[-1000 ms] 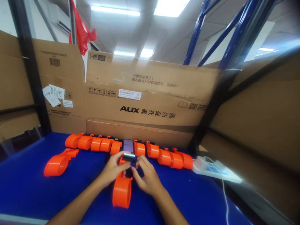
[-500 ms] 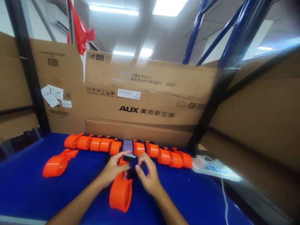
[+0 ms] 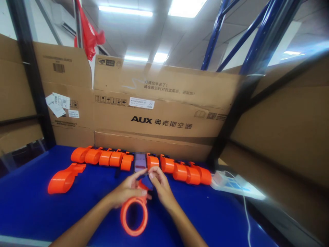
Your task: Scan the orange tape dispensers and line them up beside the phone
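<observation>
An orange ring-shaped plastic piece (image 3: 123, 216) hangs below my hands, its round opening facing me. My left hand (image 3: 125, 192) is closed around the short neck above the ring, its index finger stretched towards my right fingertips. Between the hands a small dark part (image 3: 147, 181), bluish or black, lies against the orange neck; its exact kind is hidden by fingers. My right hand (image 3: 161, 188) pinches at the top edge of this dark part. Behind them a phone (image 3: 140, 162) with a lit screen stands in the row.
Several similar orange ring pieces (image 3: 105, 158) line the back of the blue table (image 3: 84, 212), more (image 3: 180, 171) on the right. One orange piece (image 3: 61, 180) lies apart at left. A white power strip (image 3: 239, 187) with a cable (image 3: 245, 212) sits right. Cardboard (image 3: 159, 137) walls the back.
The orange ring has turned so its opening faces me. The dark part has tilted between my hands, and my right hand has moved up slightly, its fingers closing near my left fingertip.
</observation>
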`<action>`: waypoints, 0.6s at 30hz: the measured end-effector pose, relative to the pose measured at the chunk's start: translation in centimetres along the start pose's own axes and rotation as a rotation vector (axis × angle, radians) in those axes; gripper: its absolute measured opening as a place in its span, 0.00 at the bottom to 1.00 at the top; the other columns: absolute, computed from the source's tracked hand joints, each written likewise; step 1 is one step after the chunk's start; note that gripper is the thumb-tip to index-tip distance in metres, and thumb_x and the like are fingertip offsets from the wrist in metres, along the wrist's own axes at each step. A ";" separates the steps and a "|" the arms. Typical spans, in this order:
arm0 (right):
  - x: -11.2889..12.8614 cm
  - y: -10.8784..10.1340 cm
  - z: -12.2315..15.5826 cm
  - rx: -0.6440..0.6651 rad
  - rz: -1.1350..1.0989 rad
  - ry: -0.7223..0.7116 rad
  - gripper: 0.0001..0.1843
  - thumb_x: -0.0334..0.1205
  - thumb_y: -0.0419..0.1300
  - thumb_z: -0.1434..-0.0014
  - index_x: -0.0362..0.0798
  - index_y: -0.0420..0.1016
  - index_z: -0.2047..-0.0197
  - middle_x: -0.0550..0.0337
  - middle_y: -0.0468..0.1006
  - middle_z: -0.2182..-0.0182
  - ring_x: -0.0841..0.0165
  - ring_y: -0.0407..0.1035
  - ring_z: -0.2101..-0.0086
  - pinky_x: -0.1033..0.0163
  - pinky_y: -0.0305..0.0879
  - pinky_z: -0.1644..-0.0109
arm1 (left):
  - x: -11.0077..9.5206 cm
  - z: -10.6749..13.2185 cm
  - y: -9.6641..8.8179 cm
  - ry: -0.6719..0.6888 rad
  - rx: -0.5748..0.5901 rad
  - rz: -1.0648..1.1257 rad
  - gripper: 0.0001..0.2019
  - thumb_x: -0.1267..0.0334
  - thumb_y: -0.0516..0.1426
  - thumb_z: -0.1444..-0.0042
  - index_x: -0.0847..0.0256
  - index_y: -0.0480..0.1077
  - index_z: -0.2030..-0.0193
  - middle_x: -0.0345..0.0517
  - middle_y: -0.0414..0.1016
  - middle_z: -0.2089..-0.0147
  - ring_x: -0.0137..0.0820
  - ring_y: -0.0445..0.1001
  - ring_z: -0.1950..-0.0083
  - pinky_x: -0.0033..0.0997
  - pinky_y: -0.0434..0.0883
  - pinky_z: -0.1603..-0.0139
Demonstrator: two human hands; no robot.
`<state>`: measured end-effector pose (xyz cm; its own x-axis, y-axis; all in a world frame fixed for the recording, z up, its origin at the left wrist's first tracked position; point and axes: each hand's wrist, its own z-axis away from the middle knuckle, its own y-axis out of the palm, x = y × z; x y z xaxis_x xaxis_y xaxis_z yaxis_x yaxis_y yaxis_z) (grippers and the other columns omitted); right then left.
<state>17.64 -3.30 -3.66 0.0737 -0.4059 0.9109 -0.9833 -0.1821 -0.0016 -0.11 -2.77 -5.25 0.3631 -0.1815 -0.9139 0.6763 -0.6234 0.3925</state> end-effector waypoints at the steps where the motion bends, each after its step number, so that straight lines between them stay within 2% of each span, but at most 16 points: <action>1: -0.2 0.1 0.0 0.000 -0.007 0.004 0.16 0.56 0.62 0.39 0.53 0.65 0.61 0.66 0.68 0.72 0.70 0.63 0.73 0.69 0.61 0.71 | 0.0 0.0 0.0 -0.004 0.008 -0.004 0.42 0.62 0.69 0.48 0.56 0.54 0.29 0.50 0.81 0.63 0.44 0.84 0.61 0.38 0.78 0.61; 4: -0.9 0.3 -0.1 0.041 -0.024 0.009 0.17 0.54 0.62 0.39 0.53 0.60 0.62 0.68 0.66 0.72 0.72 0.59 0.74 0.69 0.58 0.73 | 0.1 -0.3 0.2 -0.009 -0.033 -0.012 0.36 0.54 0.65 0.43 0.58 0.57 0.31 0.53 0.81 0.60 0.42 0.83 0.66 0.38 0.78 0.64; 9: -1.4 0.5 -0.2 0.074 -0.057 0.004 0.19 0.54 0.60 0.38 0.53 0.54 0.65 0.70 0.62 0.73 0.72 0.54 0.74 0.68 0.56 0.71 | 0.4 -0.6 0.3 -0.019 -0.066 -0.055 0.37 0.53 0.63 0.42 0.59 0.56 0.30 0.52 0.82 0.63 0.40 0.82 0.71 0.36 0.77 0.69; 13: -1.2 0.5 -0.2 0.067 -0.047 -0.004 0.20 0.55 0.61 0.38 0.53 0.55 0.65 0.70 0.60 0.73 0.72 0.53 0.73 0.68 0.54 0.70 | 0.4 -0.6 0.1 -0.032 -0.041 -0.042 0.38 0.53 0.63 0.42 0.59 0.53 0.29 0.52 0.82 0.65 0.41 0.82 0.71 0.35 0.77 0.70; 18: -0.5 0.4 0.0 0.055 -0.032 0.095 0.17 0.55 0.60 0.37 0.54 0.60 0.57 0.67 0.65 0.69 0.72 0.56 0.73 0.69 0.54 0.73 | 0.4 -0.6 -0.1 0.007 -0.072 -0.027 0.39 0.55 0.64 0.43 0.59 0.52 0.29 0.53 0.82 0.63 0.40 0.83 0.70 0.34 0.77 0.69</action>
<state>17.16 -3.17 -4.15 0.0861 -0.3131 0.9458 -0.9698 -0.2438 0.0076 0.33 -2.34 -5.64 0.3485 -0.1598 -0.9236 0.7301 -0.5716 0.3744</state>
